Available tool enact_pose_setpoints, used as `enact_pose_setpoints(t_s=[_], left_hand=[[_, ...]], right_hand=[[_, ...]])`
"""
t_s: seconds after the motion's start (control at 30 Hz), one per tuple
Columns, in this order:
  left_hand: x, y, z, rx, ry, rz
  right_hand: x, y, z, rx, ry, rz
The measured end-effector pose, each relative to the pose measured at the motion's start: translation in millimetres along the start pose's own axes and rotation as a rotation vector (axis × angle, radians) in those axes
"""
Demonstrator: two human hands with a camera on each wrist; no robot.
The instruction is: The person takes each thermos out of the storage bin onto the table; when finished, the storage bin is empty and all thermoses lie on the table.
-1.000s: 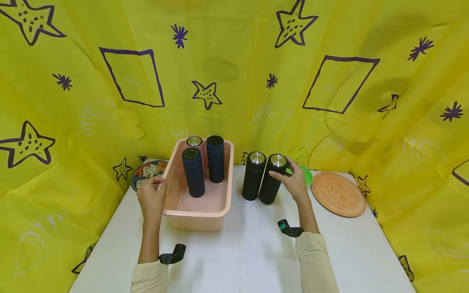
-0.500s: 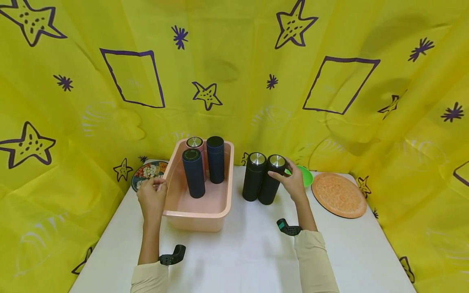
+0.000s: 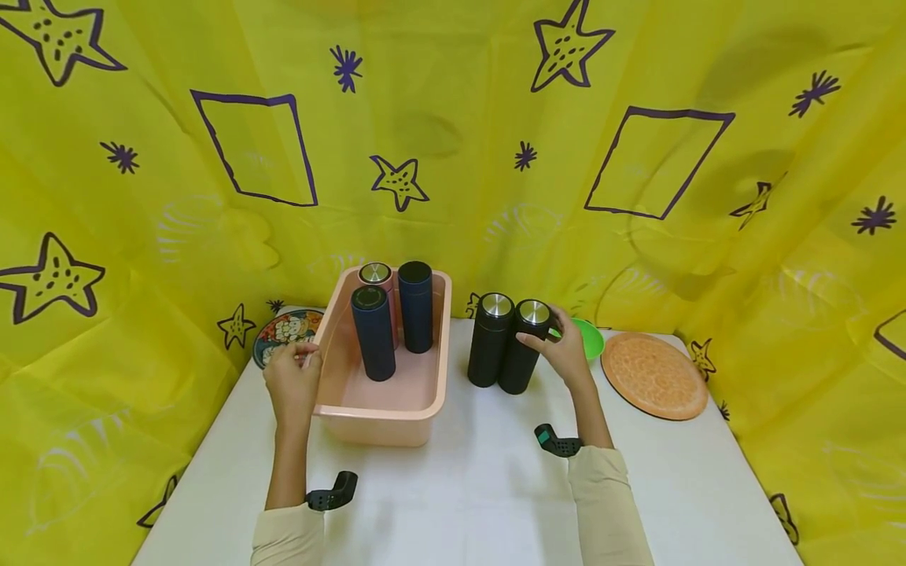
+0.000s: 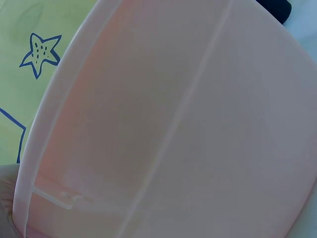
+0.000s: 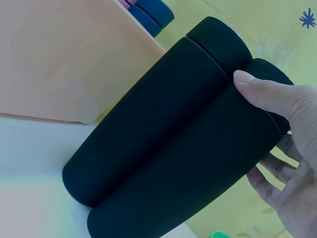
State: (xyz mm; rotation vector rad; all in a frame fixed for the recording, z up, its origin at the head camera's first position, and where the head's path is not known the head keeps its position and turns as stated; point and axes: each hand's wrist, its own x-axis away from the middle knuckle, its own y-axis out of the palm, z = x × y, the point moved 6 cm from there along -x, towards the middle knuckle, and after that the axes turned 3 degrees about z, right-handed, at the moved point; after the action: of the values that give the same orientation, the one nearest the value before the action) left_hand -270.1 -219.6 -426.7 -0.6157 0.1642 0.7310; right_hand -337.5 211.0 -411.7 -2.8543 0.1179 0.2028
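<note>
Right hand grips a black flask beside its twin; left hand holds the pink tub's rim.

The black flask (image 3: pixel 522 348) stands upright near the middle of the tabletop (image 3: pixel 481 487), touching a second black flask (image 3: pixel 489 340) on its left. The right hand (image 3: pixel 566 351) has thumb and fingers (image 5: pixel 260 94) clamped round its upper part. The left hand (image 3: pixel 293 381) has its fingers curled on the left rim of the pink tub (image 3: pixel 385 420), which holds two navy flasks (image 3: pixel 375 333) and a pink one (image 3: pixel 377 275) upright. Toward the far right edge lie a green dish (image 3: pixel 591 338) and an orange plate (image 3: pixel 654 376); a patterned plate (image 3: pixel 283 330) sits at the far left corner.
</note>
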Motion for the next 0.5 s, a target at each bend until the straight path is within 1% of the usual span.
enact_pose_setpoints(t_s=[0.13, 0.5], left_hand=[[0.3, 0.2, 0.2, -0.002, -0.009, -0.001], [-0.2, 0.5, -0.1, -0.001, 0.013, 0.002]], right_hand=[[4.9, 0.6, -4.1, 0.011, -0.016, -0.014], [6.7, 1.6, -3.4, 0.027, -0.018, -0.043]])
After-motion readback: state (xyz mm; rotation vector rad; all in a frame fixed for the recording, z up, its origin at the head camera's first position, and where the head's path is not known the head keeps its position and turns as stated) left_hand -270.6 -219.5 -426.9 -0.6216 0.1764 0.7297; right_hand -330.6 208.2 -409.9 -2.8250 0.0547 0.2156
